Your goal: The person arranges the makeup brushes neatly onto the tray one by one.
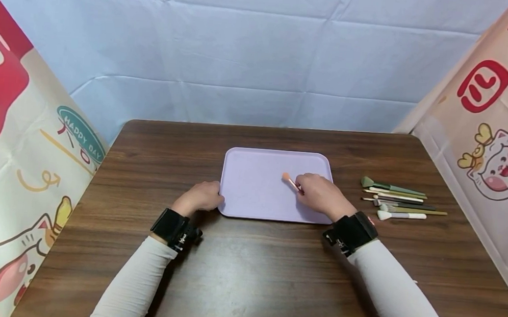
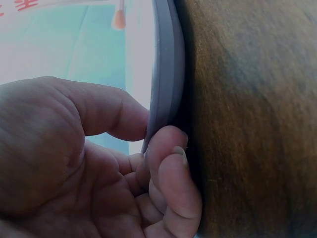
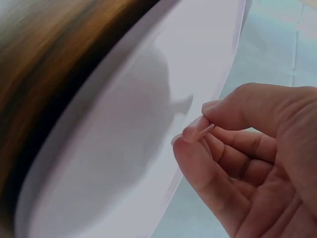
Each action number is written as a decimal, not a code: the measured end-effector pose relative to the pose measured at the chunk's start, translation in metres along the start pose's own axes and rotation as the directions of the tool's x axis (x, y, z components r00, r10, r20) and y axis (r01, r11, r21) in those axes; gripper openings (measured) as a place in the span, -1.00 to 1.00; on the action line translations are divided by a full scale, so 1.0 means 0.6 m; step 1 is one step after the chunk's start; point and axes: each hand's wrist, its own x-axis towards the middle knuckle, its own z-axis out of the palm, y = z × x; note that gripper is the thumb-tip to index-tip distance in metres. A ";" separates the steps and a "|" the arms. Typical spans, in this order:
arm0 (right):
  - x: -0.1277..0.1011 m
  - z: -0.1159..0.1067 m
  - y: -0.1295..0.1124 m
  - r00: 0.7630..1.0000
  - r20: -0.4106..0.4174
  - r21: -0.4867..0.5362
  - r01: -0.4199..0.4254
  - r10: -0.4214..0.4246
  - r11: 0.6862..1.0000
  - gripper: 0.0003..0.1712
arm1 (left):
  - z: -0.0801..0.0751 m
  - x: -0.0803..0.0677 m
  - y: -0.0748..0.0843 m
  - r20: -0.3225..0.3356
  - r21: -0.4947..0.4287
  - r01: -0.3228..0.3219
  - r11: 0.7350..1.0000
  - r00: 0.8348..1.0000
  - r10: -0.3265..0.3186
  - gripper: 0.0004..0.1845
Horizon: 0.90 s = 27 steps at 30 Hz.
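A pale lilac rectangular tray [image 1: 252, 185] lies flat on the table in the head view. My left hand [image 1: 202, 196] grips its left edge; in the left wrist view the thumb is on the inner side of the rim [image 2: 166, 64] and curled fingers are on the outer side. Over the tray's right half, my right hand [image 1: 321, 192] pinches a makeup brush [image 1: 286, 177] with an orange bristle head pointing left. In the right wrist view only a small end of its handle [image 3: 207, 130] shows between thumb and fingers, and the hand's shadow falls on the tray.
To the right of the tray, several makeup brushes [image 1: 397, 200] lie in a loose row, with green, white and dark handles. The dark wood table [image 1: 228, 279] extends around everything. A pale blue cloth [image 1: 252, 55] hangs behind, and printed cloths [image 1: 480, 145] stand at both sides.
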 end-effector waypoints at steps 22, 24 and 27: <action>0.069 0.008 -0.070 0.995 0.086 0.077 -0.051 0.044 0.996 -0.94 | -0.002 -0.002 0.002 -0.001 0.016 0.002 1.000 1.000 -0.002 -0.74; 0.073 0.011 -0.076 0.994 0.091 0.085 -0.063 0.055 0.994 -0.95 | -0.002 -0.001 0.002 -0.001 0.015 0.002 1.000 1.000 -0.002 -0.75; 0.082 0.016 -0.085 0.992 0.105 0.095 -0.073 0.063 0.993 -0.95 | -0.002 -0.001 0.002 -0.006 0.021 0.001 1.000 1.000 -0.001 -0.76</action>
